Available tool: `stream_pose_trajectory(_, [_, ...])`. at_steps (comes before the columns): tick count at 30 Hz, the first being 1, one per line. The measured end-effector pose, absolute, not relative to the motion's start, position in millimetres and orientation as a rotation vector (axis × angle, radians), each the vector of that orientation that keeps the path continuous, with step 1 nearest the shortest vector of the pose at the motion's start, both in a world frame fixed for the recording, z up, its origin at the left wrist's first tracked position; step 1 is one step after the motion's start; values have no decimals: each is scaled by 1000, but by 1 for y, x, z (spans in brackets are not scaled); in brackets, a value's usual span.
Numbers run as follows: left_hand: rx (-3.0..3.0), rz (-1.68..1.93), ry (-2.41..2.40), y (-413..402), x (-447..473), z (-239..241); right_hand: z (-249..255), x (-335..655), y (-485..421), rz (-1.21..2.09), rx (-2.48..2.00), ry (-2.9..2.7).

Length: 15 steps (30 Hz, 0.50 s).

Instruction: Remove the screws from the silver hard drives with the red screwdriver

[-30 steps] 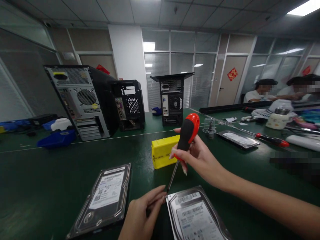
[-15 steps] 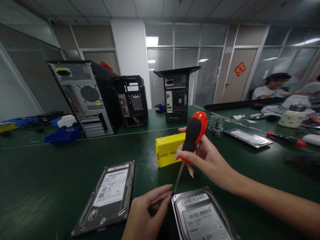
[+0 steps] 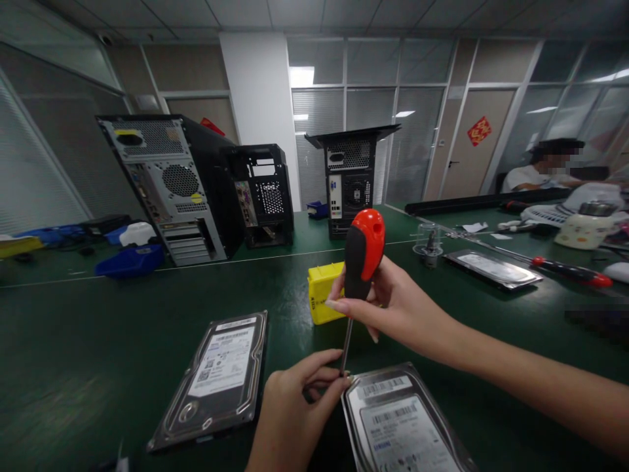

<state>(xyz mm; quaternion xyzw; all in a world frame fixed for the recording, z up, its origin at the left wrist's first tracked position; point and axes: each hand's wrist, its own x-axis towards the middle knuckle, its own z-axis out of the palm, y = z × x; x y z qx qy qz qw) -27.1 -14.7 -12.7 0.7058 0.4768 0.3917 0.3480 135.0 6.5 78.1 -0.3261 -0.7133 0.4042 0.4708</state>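
My right hand point(image 3: 393, 308) is wrapped round the black and red handle of a screwdriver point(image 3: 362, 255), held nearly upright. Its shaft points down to the top left corner of a hard drive point(image 3: 398, 426) lying label up in front of me. My left hand point(image 3: 295, 410) rests beside that corner with its fingers pinched close around the screwdriver tip; whether they hold anything is hidden. A second hard drive point(image 3: 219, 377) lies flat to the left, untouched.
A yellow box point(image 3: 322, 292) sits behind the screwdriver. Three open computer cases point(image 3: 167, 187) point(image 3: 263, 193) point(image 3: 351, 180) stand at the back. To the right lie another hard drive point(image 3: 494, 267), a red-handled screwdriver point(image 3: 570, 272) and a small clear jar point(image 3: 428, 244). A person point(image 3: 540, 174) sits far right.
The screwdriver has tipped from a rightward lean to almost upright, its handle moving left. My left fingers have curled tighter around the tip. The view has shifted slightly.
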Motion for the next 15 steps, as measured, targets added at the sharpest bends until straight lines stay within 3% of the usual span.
stream_pose_trajectory(15, [1850,1043,1231,-16,-28,-14,110,148,19,827,-725,-1979])
